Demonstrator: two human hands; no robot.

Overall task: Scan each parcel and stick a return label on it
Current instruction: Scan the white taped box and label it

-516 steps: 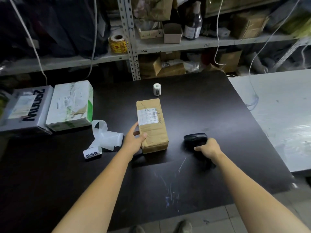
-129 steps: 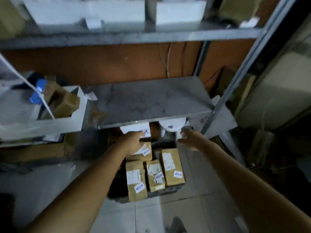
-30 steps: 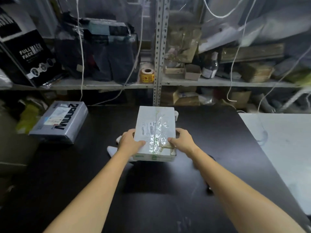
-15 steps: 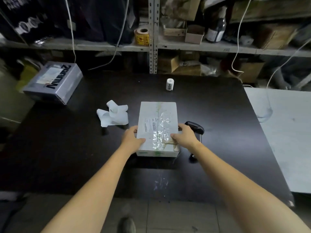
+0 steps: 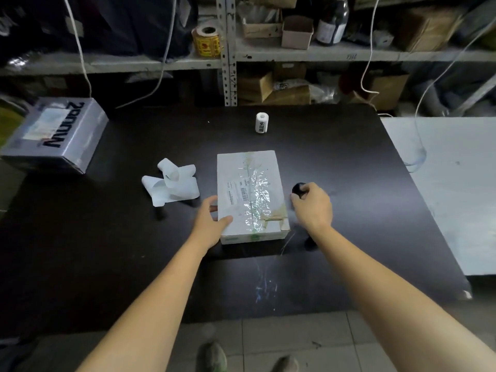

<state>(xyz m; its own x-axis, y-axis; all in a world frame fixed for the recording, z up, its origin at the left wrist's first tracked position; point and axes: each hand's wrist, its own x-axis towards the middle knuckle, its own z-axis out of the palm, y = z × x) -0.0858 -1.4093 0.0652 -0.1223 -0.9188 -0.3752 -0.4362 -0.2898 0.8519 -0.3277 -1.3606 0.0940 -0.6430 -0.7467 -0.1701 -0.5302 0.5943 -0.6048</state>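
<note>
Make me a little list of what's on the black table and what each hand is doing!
surface: black table
middle: white parcel, lying flat
left hand: holds the parcel's left edge
right hand: grips the black scanner
behind parcel: small label roll, upright
left of parcel: loose white paper strip
far left: grey box

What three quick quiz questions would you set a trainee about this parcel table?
1. True or false: the left hand holds the white parcel at its near corner.
2. The right hand grips: A a bottle, B the black scanner, C a tape roll?
3. What stands upright on the black table beyond the parcel?
Key: 1 true; 2 B; 3 the small label roll.
</note>
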